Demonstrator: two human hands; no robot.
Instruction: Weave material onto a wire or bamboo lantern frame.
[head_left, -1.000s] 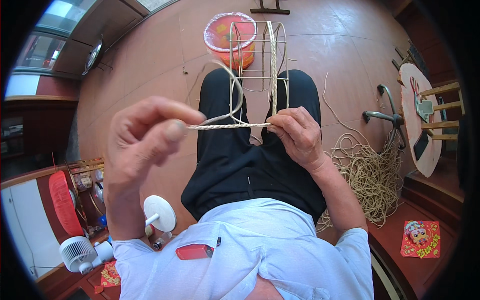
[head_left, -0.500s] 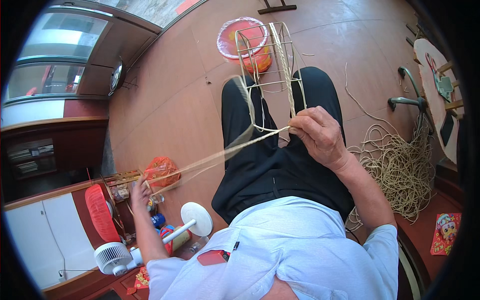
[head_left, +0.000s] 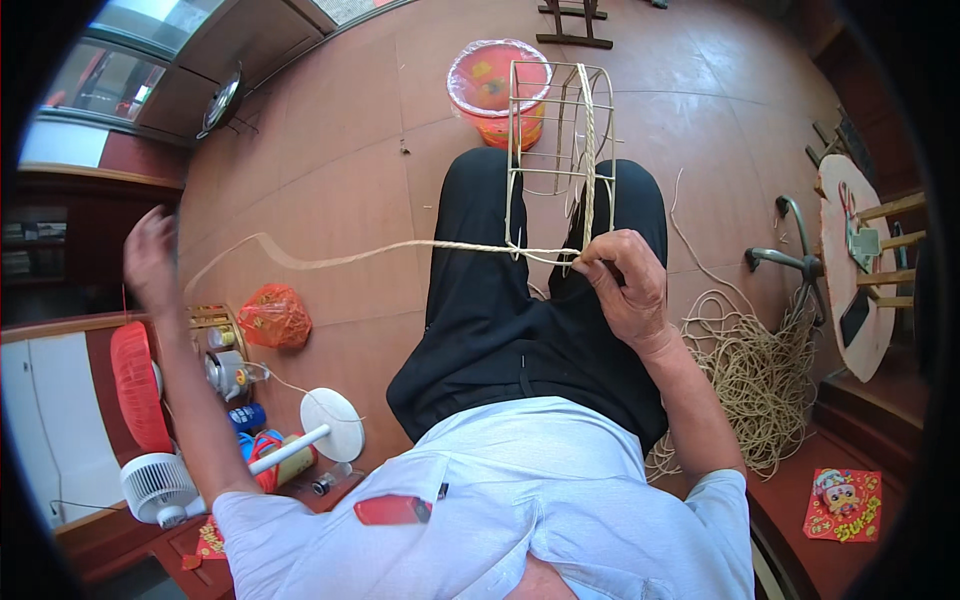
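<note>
An open wire frame (head_left: 512, 112) rises between my knees, with pale twisted cord (head_left: 588, 130) wrapped along its right side. At the frame's near right corner, my right hand (head_left: 632, 290) is closed, pinching the cord against the wire between thumb and fingers. From there a strand crosses the near wire and runs left over my thigh, sagging in a blurred bend toward my left arm. My left hand (head_left: 152, 258) is raised far out to the left, fingers smeared by motion. Whether the strand lies in its fingers cannot be made out.
A red bucket (head_left: 497, 128) lined with clear plastic stands beyond the frame. Loose cord (head_left: 745, 390) lies heaped at right, near a wooden slab table (head_left: 860, 320). At left are a red bag (head_left: 274, 316), a white fan (head_left: 160, 488) and a red basket (head_left: 140, 385).
My left hand has swung farther out and up to the left, and the strand has drawn across toward it. My right hand keeps its pinch at the frame corner. The view has shifted slightly.
</note>
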